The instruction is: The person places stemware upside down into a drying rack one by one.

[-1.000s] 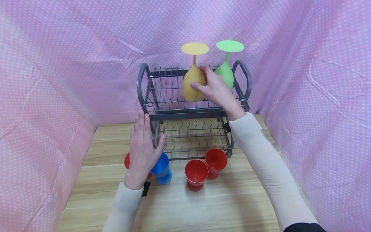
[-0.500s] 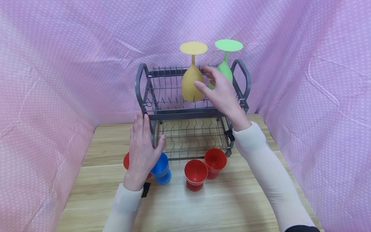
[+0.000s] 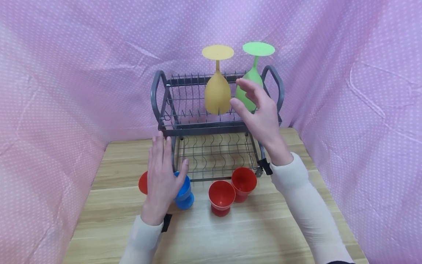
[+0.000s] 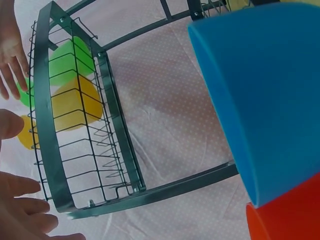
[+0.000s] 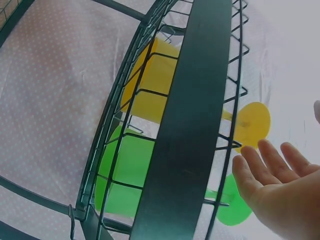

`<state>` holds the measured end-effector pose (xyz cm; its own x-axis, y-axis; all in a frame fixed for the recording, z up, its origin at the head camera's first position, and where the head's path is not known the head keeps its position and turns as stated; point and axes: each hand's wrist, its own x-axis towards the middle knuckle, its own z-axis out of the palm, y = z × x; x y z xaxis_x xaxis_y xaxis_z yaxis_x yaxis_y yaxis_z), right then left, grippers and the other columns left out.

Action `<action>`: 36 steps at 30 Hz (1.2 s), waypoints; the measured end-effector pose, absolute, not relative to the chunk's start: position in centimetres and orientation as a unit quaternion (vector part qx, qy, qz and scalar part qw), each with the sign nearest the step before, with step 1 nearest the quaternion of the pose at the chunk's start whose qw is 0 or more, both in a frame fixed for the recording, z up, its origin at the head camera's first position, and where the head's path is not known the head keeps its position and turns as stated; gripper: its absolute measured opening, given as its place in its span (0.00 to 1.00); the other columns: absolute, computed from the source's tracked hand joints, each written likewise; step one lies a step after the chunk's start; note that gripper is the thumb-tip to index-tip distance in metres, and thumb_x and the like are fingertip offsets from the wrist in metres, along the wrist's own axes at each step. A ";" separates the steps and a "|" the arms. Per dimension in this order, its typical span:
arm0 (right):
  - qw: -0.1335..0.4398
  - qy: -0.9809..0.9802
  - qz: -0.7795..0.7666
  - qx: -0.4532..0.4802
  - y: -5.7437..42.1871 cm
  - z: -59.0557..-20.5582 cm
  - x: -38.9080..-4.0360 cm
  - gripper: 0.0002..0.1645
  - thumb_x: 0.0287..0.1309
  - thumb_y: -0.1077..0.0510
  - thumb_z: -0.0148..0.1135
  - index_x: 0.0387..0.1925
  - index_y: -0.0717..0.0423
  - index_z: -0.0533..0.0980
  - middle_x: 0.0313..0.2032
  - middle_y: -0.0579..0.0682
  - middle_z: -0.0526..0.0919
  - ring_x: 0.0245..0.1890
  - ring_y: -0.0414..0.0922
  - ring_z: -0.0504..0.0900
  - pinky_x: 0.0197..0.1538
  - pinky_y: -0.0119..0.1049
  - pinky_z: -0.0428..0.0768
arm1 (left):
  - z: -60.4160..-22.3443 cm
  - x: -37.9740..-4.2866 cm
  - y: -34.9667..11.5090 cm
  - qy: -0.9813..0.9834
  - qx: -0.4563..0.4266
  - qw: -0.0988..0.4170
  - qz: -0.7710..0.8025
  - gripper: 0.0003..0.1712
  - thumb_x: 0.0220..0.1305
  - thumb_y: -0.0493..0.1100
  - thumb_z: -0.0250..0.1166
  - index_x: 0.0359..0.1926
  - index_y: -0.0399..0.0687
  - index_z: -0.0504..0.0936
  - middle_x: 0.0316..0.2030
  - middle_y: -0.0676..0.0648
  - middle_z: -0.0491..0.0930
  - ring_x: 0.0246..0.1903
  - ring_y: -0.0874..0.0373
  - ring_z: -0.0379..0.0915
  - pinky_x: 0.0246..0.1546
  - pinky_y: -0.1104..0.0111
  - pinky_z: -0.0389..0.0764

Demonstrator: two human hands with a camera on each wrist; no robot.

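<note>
A yellow wine glass [image 3: 217, 93] stands upside down on the upper tier of a grey dish rack [image 3: 204, 130]. To its right a green wine glass [image 3: 253, 76] is also inverted, partly hidden by my right hand [image 3: 262, 117]. That hand holds nothing; its fingers are spread and a small gap separates them from the yellow glass. My left hand [image 3: 161, 178] is held with straight fingers near the rack's front left corner, above a blue cup [image 3: 185, 190] and a red cup [image 3: 143, 183], both partly covered by it. Whether its fingertips touch the rack I cannot tell.
Two more red cups, a nearer one [image 3: 221, 198] and a farther one [image 3: 244, 181], stand upright before the rack's lower wire tier [image 3: 214, 156]. All rest on a wooden table [image 3: 108, 205]. Pink dotted cloth [image 3: 99, 73] hangs behind and at both sides.
My right hand has let go of the yellow glass and drawn back right and toward me. The left hand has lowered slightly from the rack's corner. Both glasses stay on the rack.
</note>
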<state>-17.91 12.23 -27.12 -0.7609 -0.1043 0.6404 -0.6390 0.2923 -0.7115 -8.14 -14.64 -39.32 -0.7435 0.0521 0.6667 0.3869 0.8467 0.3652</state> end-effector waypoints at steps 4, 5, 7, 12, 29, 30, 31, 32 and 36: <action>0.266 -0.741 0.560 0.259 12.4 -27.7 -16.9 0.29 0.65 0.60 0.69 0.66 0.60 0.75 0.64 0.49 0.80 0.66 0.41 0.76 0.70 0.43 0.73 | -39.6 -7.7 -14.5 -0.894 -0.129 0.346 -0.254 0.44 0.65 0.52 0.64 0.77 0.36 0.64 0.80 0.40 0.55 0.79 0.39 0.48 0.75 0.40 0.55; 0.267 -0.736 0.564 0.261 12.5 -27.8 -16.6 0.30 0.65 0.61 0.69 0.67 0.60 0.75 0.64 0.49 0.80 0.66 0.41 0.75 0.70 0.45 0.73 | -39.6 -7.7 -14.4 -0.893 -0.130 0.347 -0.255 0.44 0.65 0.52 0.64 0.76 0.36 0.65 0.79 0.40 0.56 0.78 0.38 0.50 0.75 0.40 0.55; 0.267 -0.728 0.573 0.264 12.7 -28.0 -16.1 0.30 0.64 0.62 0.69 0.67 0.61 0.75 0.65 0.50 0.80 0.67 0.43 0.75 0.71 0.48 0.72 | -39.8 -7.5 -14.4 -0.891 -0.132 0.349 -0.259 0.42 0.65 0.51 0.64 0.75 0.36 0.66 0.78 0.39 0.60 0.77 0.37 0.53 0.75 0.41 0.55; 0.267 -0.713 0.591 0.266 13.2 -28.7 -14.7 0.31 0.64 0.58 0.69 0.67 0.62 0.74 0.65 0.51 0.79 0.67 0.47 0.75 0.72 0.47 0.70 | -40.2 -7.3 -14.3 -0.886 -0.138 0.356 -0.264 0.39 0.64 0.51 0.64 0.72 0.36 0.71 0.74 0.38 0.67 0.74 0.36 0.59 0.74 0.41 0.57; 0.264 -0.691 0.615 0.274 14.3 -32.0 -11.2 0.34 0.66 0.52 0.70 0.65 0.68 0.74 0.66 0.58 0.79 0.69 0.56 0.73 0.71 0.46 0.71 | -41.6 -6.0 -14.3 -0.895 -0.149 0.332 -0.259 0.38 0.63 0.53 0.65 0.69 0.38 0.75 0.70 0.39 0.73 0.71 0.38 0.66 0.69 0.36 0.63; 0.262 -0.691 0.615 0.274 14.4 -32.3 -11.1 0.33 0.66 0.54 0.70 0.65 0.68 0.74 0.66 0.58 0.79 0.69 0.56 0.73 0.71 0.46 0.71 | -41.7 -5.9 -14.3 -0.896 -0.149 0.329 -0.257 0.38 0.63 0.53 0.65 0.69 0.38 0.75 0.70 0.39 0.73 0.71 0.38 0.66 0.69 0.36 0.64; 0.260 -0.693 0.615 0.273 14.5 -32.6 -10.9 0.32 0.65 0.56 0.70 0.65 0.68 0.74 0.66 0.58 0.78 0.68 0.56 0.74 0.71 0.46 0.71 | -41.8 -5.9 -14.3 -0.898 -0.151 0.326 -0.255 0.38 0.63 0.53 0.65 0.69 0.38 0.75 0.70 0.38 0.73 0.71 0.38 0.66 0.69 0.36 0.64; 0.257 -0.696 0.613 0.272 14.6 -32.9 -10.7 0.32 0.65 0.58 0.70 0.65 0.68 0.74 0.66 0.57 0.78 0.68 0.56 0.74 0.71 0.45 0.71 | -41.9 -5.9 -14.3 -0.899 -0.152 0.324 -0.253 0.38 0.63 0.53 0.65 0.70 0.38 0.74 0.70 0.38 0.72 0.71 0.38 0.66 0.68 0.36 0.64; 0.244 -0.710 0.604 0.268 15.0 -34.0 -10.1 0.31 0.60 0.68 0.67 0.66 0.68 0.74 0.67 0.56 0.78 0.69 0.54 0.74 0.71 0.43 0.71 | -42.3 -5.7 -14.3 -0.902 -0.159 0.317 -0.246 0.39 0.63 0.53 0.65 0.70 0.37 0.75 0.70 0.38 0.72 0.70 0.36 0.66 0.67 0.34 0.65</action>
<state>-10.15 15.01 -33.99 -0.7380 -0.0861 0.6693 -0.6744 0.1274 -0.7273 -5.71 -14.34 -42.33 -0.7489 0.1315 0.6495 0.4433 0.8279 0.3435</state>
